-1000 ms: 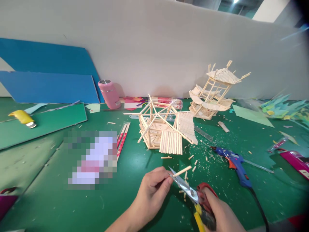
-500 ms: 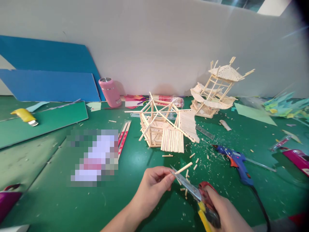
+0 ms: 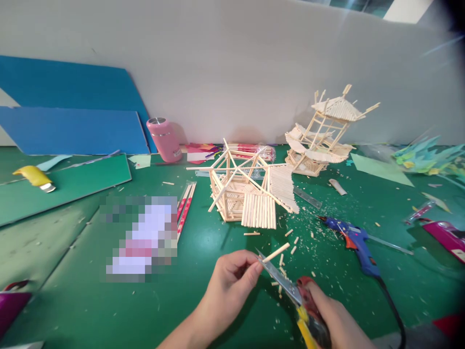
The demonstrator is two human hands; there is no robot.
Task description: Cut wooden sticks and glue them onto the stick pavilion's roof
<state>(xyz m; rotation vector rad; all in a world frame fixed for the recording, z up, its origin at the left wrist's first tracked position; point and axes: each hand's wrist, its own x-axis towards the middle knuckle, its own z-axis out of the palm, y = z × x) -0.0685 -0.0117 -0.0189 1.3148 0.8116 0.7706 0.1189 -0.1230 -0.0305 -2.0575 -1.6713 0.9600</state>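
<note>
Wooden stick [image 3: 275,252]: our left hand [image 3: 232,281] pinches its end; scissors [image 3: 286,286], at 4 o'clock, clamped in our right hand [image 3: 332,320], bite it above the counter [image 3: 83,300].

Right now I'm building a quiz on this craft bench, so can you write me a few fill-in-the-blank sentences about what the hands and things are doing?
1. The left hand pinches a short wooden ____.
2. The right hand grips the ____, whose blades meet the stick.
3. The glue gun lying right of the hands is ____ in colour.
4. The pink cup stands by the ____ boards at the wall.

Missing words: stick; scissors; blue; blue
</note>
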